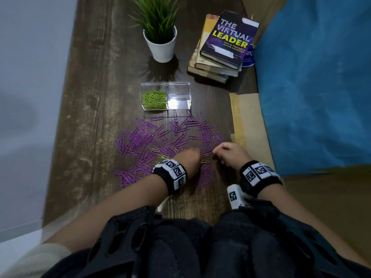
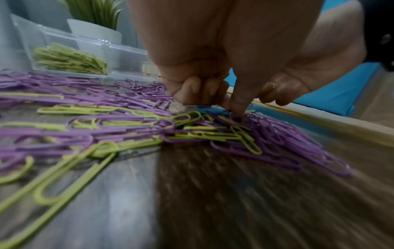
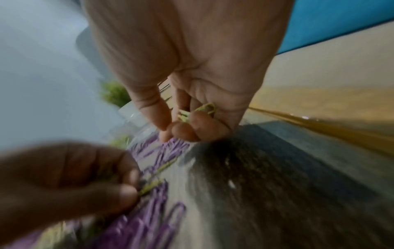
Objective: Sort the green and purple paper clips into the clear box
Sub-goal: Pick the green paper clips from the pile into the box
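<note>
A clear two-part box [image 1: 178, 85] sits mid-table; its left half holds green paper clips [image 1: 155, 99] and its right half looks empty. Purple paper clips [image 1: 140, 139] lie scattered in front of it, with a few green ones [image 1: 155, 150] mixed in near my hands. My left hand [image 1: 198, 158] is low over the pile, fingers curled; its fingertip [image 2: 236, 111] presses into the clips and it pinches a green clip [image 3: 149, 187]. Just to its right, my right hand [image 1: 215, 152] cups a small bunch of green clips [image 3: 198, 111] under its curled fingers.
A potted plant [image 1: 160, 43] and a stack of books [image 1: 222, 47] stand behind the box. Tan paper [image 1: 247, 121] and blue cloth [image 1: 311, 87] border the table on the right. A pale wall runs along the left edge.
</note>
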{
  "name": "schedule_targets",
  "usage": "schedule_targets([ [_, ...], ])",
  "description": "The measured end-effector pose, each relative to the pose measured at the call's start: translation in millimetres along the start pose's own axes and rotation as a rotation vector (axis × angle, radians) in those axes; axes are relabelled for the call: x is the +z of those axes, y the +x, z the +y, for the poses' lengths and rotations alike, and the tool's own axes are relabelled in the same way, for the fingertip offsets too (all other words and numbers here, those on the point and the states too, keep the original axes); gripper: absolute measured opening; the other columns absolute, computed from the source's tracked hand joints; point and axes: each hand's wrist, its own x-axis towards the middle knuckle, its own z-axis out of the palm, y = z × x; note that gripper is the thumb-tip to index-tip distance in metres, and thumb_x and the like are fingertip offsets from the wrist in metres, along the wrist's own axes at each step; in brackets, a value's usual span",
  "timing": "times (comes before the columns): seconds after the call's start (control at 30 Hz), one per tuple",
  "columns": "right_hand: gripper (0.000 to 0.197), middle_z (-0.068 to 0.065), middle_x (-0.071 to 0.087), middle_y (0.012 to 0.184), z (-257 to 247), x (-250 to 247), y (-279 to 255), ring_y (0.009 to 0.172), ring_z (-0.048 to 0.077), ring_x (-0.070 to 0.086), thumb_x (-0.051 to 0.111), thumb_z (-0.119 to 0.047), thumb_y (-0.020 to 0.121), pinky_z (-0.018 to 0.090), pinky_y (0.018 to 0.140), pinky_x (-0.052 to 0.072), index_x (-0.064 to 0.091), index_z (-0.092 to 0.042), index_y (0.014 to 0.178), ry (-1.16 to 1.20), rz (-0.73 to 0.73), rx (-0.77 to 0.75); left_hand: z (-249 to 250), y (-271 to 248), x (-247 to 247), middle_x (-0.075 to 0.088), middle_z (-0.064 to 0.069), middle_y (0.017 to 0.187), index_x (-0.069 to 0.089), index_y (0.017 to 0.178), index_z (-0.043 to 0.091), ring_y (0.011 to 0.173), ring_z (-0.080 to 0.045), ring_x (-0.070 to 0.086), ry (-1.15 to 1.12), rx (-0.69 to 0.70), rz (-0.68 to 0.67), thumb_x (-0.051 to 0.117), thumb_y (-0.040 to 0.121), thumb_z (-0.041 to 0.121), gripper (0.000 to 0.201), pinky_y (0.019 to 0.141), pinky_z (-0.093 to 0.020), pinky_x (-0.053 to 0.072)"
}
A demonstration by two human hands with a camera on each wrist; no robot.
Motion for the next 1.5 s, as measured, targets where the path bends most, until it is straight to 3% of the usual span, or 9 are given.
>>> schedule_targets([
  [0.13, 0.010, -0.008, 0.054, 0.071, -1, 10, 6, 0.064, 0.010, 0.050, 0.068, -0.015, 0.084, 0.017, 0.053, 0.034, 0.061, -0.019, 0.089, -0.348, 0.019, -0.152, -8, -1, -12, 0.061, -0.013, 0.108, 0.052, 0.107, 0.008, 0.100, -0.030, 0.058, -0.076, -0.018, -0.004, 0.052, 0.095, 0.021, 0.018, 0.076, -0.033, 0.041],
  [0.33, 0.006, 0.000, 0.062, 0.089, -4, 7, 17, 0.083, 0.018, 0.057, 0.056, -0.024, 0.094, 0.028, 0.070, 0.041, 0.056, -0.019, 0.090, -0.332, 0.104, -0.120, -26, 0, -32, 0.062, -0.009, 0.101, 0.053, 0.101, 0.009, 0.094, -0.027, 0.059, -0.088, -0.068, 0.000, 0.053, 0.093, 0.018, 0.012, 0.076, -0.034, 0.045],
  [0.53, 0.010, -0.012, 0.048, 0.068, -7, 9, 9, 0.062, 0.003, 0.045, 0.061, -0.024, 0.090, 0.021, 0.056, 0.034, 0.056, -0.022, 0.098, -0.354, 0.138, -0.214, -27, -1, -36, 0.060, -0.013, 0.103, 0.052, 0.105, 0.006, 0.096, -0.030, 0.058, -0.050, -0.052, 0.036, 0.049, 0.093, 0.021, 0.019, 0.078, -0.035, 0.045],
  [0.7, 0.010, -0.012, 0.047, 0.073, -4, 26, 6, 0.073, 0.012, 0.049, 0.061, -0.030, 0.090, 0.026, 0.065, 0.034, 0.055, -0.021, 0.092, -0.521, 0.060, -0.213, -23, -2, -32, 0.061, -0.012, 0.097, 0.052, 0.100, 0.007, 0.086, -0.026, 0.057, -0.087, -0.069, 0.063, 0.044, 0.094, 0.022, 0.017, 0.070, -0.032, 0.043],
  [0.87, 0.015, 0.004, 0.058, 0.078, -9, 28, -3, 0.067, 0.015, 0.051, 0.053, -0.021, 0.094, 0.028, 0.056, 0.036, 0.058, -0.008, 0.089, -0.491, 0.004, -0.192, -24, 2, -30, 0.062, -0.015, 0.094, 0.052, 0.100, 0.004, 0.085, -0.029, 0.059, -0.139, -0.117, 0.068, 0.041, 0.096, 0.022, 0.021, 0.073, -0.036, 0.048],
  [1.03, 0.013, -0.006, 0.060, 0.087, -8, 29, 0, 0.077, 0.010, 0.054, 0.052, -0.014, 0.093, 0.025, 0.066, 0.040, 0.055, -0.016, 0.105, -0.161, 0.057, -0.111, -29, 4, -26, 0.063, -0.014, 0.094, 0.053, 0.100, 0.006, 0.086, -0.030, 0.059, -0.153, -0.161, 0.090, 0.043, 0.096, 0.024, 0.021, 0.076, -0.039, 0.050],
  [1.1, 0.020, -0.003, 0.064, 0.082, -12, 30, 3, 0.068, 0.011, 0.055, 0.044, -0.011, 0.095, 0.024, 0.060, 0.041, 0.056, -0.018, 0.108, -0.020, 0.033, -0.073, -30, 4, -25, 0.063, -0.013, 0.094, 0.054, 0.099, 0.006, 0.087, -0.029, 0.059, -0.188, -0.171, 0.095, 0.044, 0.096, 0.024, 0.021, 0.077, -0.039, 0.050],
  [1.3, 0.022, -0.004, 0.063, 0.089, -22, 39, 6, 0.080, 0.016, 0.062, 0.064, -0.036, 0.088, 0.025, 0.060, 0.046, 0.064, -0.016, 0.098, -0.158, 0.031, -0.119, -28, 0, -26, 0.064, -0.009, 0.090, 0.057, 0.093, 0.010, 0.085, -0.025, 0.059, -0.357, -0.169, 0.128, 0.052, 0.093, 0.019, 0.011, 0.072, -0.031, 0.045],
  [1.5, 0.015, -0.004, 0.063, 0.084, -22, 36, 9, 0.080, 0.012, 0.058, 0.058, -0.026, 0.093, 0.024, 0.065, 0.040, 0.065, -0.015, 0.088, -0.143, 0.030, -0.095, -37, -1, -31, 0.065, -0.010, 0.094, 0.057, 0.099, 0.008, 0.087, -0.027, 0.061, -0.349, -0.224, 0.150, 0.047, 0.095, 0.021, 0.017, 0.071, -0.030, 0.045],
])
